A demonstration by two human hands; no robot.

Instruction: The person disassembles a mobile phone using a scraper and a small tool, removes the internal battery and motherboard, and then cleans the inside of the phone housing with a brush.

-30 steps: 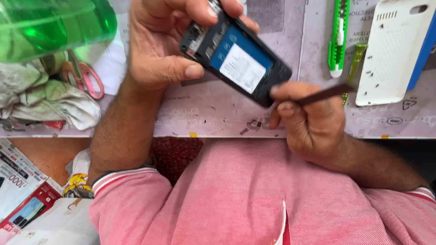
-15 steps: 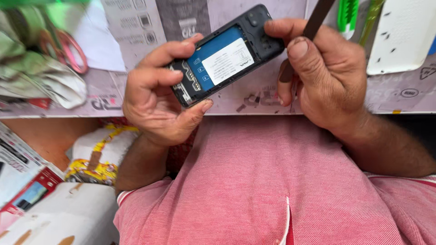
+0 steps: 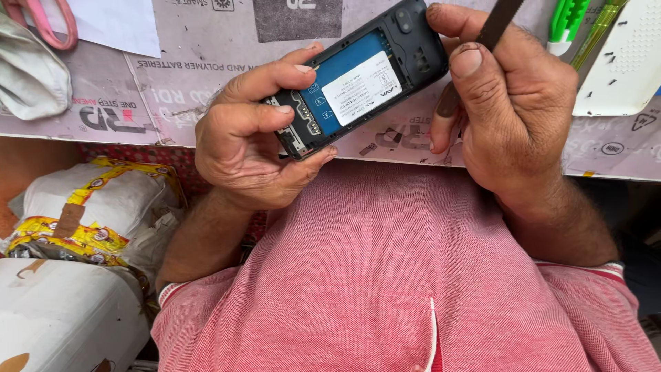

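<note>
Printed cardboard sheets cover the worktop (image 3: 206, 62) behind the hands; taped white sacks (image 3: 89, 207) sit below-left, in even daylight.

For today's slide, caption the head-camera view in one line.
Both hands grip an opened phone; the right hand also holds a dark tool.

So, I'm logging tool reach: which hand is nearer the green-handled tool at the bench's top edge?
Right. The right hand is just left of the green-handled tool, apart from it. The left hand is far off, across the open phone.
</note>
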